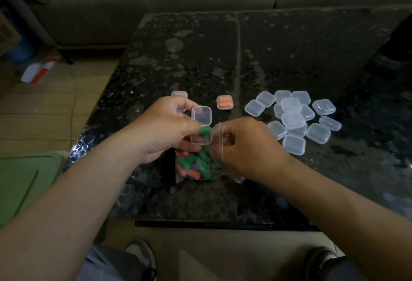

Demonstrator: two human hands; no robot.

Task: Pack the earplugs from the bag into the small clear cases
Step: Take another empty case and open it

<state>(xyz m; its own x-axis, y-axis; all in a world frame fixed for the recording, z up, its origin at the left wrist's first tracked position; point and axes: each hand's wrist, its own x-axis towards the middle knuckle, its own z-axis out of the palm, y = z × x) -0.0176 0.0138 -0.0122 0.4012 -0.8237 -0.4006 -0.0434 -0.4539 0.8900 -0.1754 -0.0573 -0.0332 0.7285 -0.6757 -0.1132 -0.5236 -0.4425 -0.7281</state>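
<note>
Earplug sits in case in left hand; right hand pinches bag.

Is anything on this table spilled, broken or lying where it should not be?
Nothing stands out. No loose earplugs lie on the dark speckled table; they are in the clear zip bag, the closed case with orange earplugs, or the open clear case in the left hand. The empty clear cases sit in a loose heap.
</note>
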